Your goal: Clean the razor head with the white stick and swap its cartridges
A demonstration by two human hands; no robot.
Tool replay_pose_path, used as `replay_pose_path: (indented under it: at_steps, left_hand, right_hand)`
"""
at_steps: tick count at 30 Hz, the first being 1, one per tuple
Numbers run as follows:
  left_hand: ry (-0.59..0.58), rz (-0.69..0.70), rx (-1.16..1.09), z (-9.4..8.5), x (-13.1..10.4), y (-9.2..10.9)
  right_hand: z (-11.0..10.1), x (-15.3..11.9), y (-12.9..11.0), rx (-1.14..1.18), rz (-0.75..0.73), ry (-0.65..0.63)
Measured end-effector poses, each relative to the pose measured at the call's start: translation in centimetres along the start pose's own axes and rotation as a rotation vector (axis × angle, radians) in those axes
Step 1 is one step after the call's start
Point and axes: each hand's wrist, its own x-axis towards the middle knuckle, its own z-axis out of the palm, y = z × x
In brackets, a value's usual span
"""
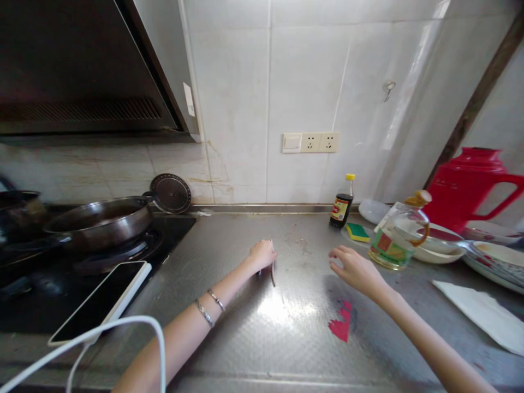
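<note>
Near the middle of the metal counter (245, 349), my left hand (263, 255) is closed around a small thing. A thin, dark, curved strip (273, 274) hangs below its fingers; the rest is hidden by the hand. Over the counter to the right, my right hand (354, 267) has its fingers apart and holds nothing. Below it, a torn red piece (341, 323) lies flat on the counter. An oil bottle (393, 243) with a green label stands just beyond my right hand, and a green and yellow sponge (357, 232) lies behind it.
A pan (102, 221) sits on the black stove at left, with a phone (102, 300) and white cable in front. A sauce bottle (341, 204) stands by the wall. Bowls (438, 251), a red flask (464, 191) and a white cloth (483, 314) are at right.
</note>
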Motion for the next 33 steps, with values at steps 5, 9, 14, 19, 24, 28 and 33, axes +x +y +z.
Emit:
replay_pose_path:
  at_steps: [5,9,14,19,24,28,33]
  left_hand:
    - [0.141,-0.107,-0.167,-1.3,-0.3,-3.2]
    - [0.157,-0.134,-0.230,-1.4,-0.3,-6.2]
    - [0.146,-0.152,-0.292,-0.1,-0.5,-7.7]
    - [0.161,-0.186,-0.337,1.2,-0.5,-8.3]
    - [0.205,-0.211,-0.377,1.6,-0.4,-8.6]
    - [0.225,-0.210,-0.411,2.0,-0.2,-8.2]
    - [0.286,-0.183,-0.438,2.5,0.0,-8.4]
  right_hand:
    - [1.5,1.3,8.0,0.119,-0.077,-0.083]
    - [2.4,1.1,10.7,0.163,-0.033,-0.201]
    - [2.6,1.0,10.7,0.246,-0.032,-0.256]
    - [2.8,1.4,11.1,0.310,-0.014,-0.282]
    - [2.8,2.1,10.8,0.287,-0.007,-0.237]
    - [2.8,4.2,7.6,0.316,-0.079,-0.155]
    - [3.6,7.1,0.9,0.359,-0.263,-0.109]
